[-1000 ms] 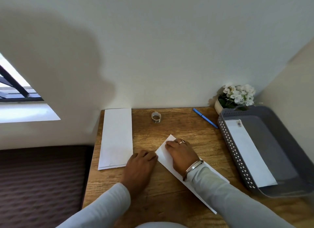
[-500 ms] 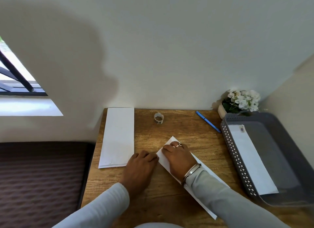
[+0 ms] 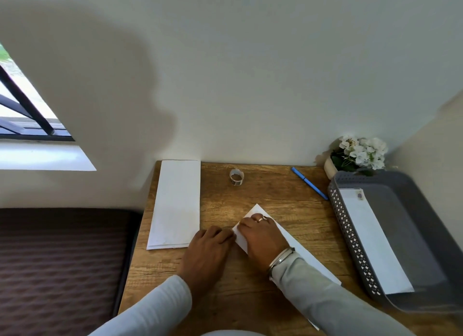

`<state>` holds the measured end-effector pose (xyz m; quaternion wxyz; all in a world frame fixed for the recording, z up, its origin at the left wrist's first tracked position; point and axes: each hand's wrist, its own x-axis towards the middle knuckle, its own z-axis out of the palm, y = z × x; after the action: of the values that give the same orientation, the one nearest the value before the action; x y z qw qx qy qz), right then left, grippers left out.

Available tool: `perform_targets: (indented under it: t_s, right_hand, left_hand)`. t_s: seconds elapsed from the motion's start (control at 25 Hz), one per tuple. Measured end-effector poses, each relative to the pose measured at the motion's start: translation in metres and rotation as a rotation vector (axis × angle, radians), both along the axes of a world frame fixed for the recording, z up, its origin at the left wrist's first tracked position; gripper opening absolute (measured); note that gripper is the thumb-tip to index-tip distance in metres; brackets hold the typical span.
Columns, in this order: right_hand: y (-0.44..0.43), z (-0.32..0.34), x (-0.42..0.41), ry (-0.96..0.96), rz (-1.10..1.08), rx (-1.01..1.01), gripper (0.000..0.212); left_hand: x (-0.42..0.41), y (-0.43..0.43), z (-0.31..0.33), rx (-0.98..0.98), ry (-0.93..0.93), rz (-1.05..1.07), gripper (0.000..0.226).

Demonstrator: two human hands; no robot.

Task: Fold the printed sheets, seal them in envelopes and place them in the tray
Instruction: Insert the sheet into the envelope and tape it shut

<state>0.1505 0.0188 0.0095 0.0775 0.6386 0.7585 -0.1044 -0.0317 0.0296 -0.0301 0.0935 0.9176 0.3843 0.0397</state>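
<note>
A white envelope (image 3: 295, 245) lies slanted on the wooden desk (image 3: 275, 192), its far corner pointing toward the wall. My right hand (image 3: 263, 238) lies palm down on its upper end, fingers pressing the paper flat. Fingers curled, my left hand (image 3: 208, 253) rests on the desk with its fingertips touching the envelope's left edge. A stack of white sheets or envelopes (image 3: 176, 202) lies at the desk's left side. The grey perforated tray (image 3: 350, 248) at the right holds one white envelope (image 3: 370, 238). My sleeve hides the slanted envelope's near end.
A small roll of tape (image 3: 236, 177) stands near the wall at the back middle. A blue pen (image 3: 309, 183) lies diagonally beside the tray. A pot of white flowers (image 3: 355, 155) sits in the back right corner. A dark ribbed surface (image 3: 60, 268) lies left of the desk.
My hands stay on the envelope; the right hand's fingers have shifted slightly toward its left edge. The camera has tilted a little upward.
</note>
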Motion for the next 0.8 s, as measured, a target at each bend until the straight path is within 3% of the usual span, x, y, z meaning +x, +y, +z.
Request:
perform_targets:
  t_s: [0.12,0.36,0.8]
  right_hand:
    - [-0.003,-0.001,0.010,0.020,0.007,0.021,0.050]
    - [0.019,0.004,0.035,0.066,-0.196,0.052,0.054]
    - [0.023,0.002,0.050,0.155,-0.174,-0.034,0.055]
  left_hand:
    - [0.002,0.002,0.000,0.006,-0.009,0.002,0.059]
    - [0.002,0.000,-0.001,-0.010,0.021,-0.016,0.055]
    - [0.040,0.030,0.012,-0.004,0.034,-0.058,0.051]
